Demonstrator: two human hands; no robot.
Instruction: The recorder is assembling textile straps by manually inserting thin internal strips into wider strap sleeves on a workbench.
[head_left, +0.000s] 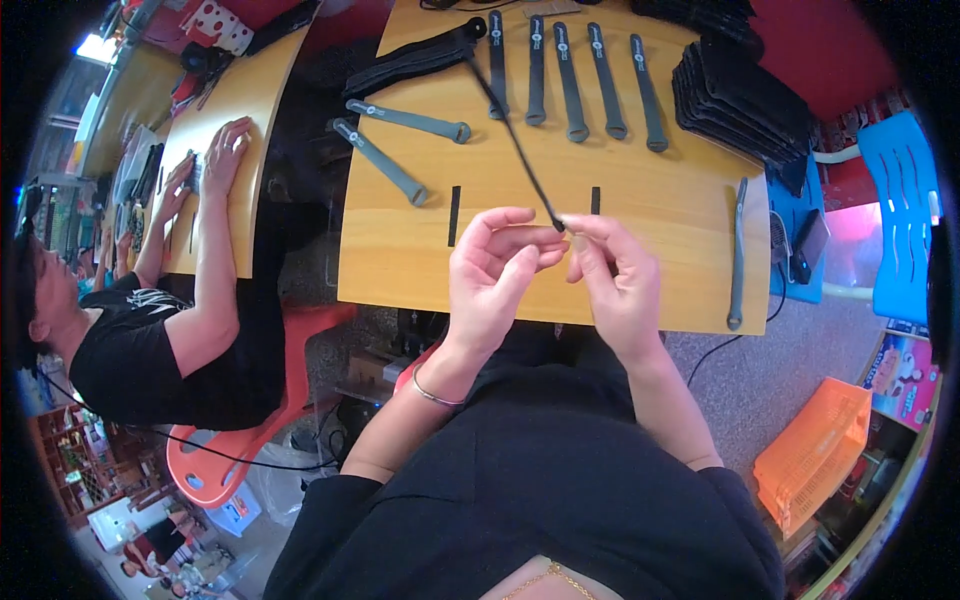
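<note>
A thin dark strap [517, 147] runs from beside the black strap bundle [415, 62] toward me, seen nearly edge-on. My right hand [618, 280] pinches its near end between thumb and forefinger. Close against that end, my left hand [490, 280] has loosely curled fingers, the thumb apart from the forefinger; its fingertips reach the strap's tip, though whether they grip it is hard to see. Several grey straps with rounded ends, such as one grey strap [568, 85], lie in a row across the table's far side. Two more, including a slanted strap [380, 163], lie at left.
On the wooden table [400, 260] are two short black strips [455, 216]. A stack of black pieces [740, 100] stands far right, near a lone grey strap [738, 255]. An orange crate [812, 455] sits on the floor. A co-worker [140, 340] works at the left table.
</note>
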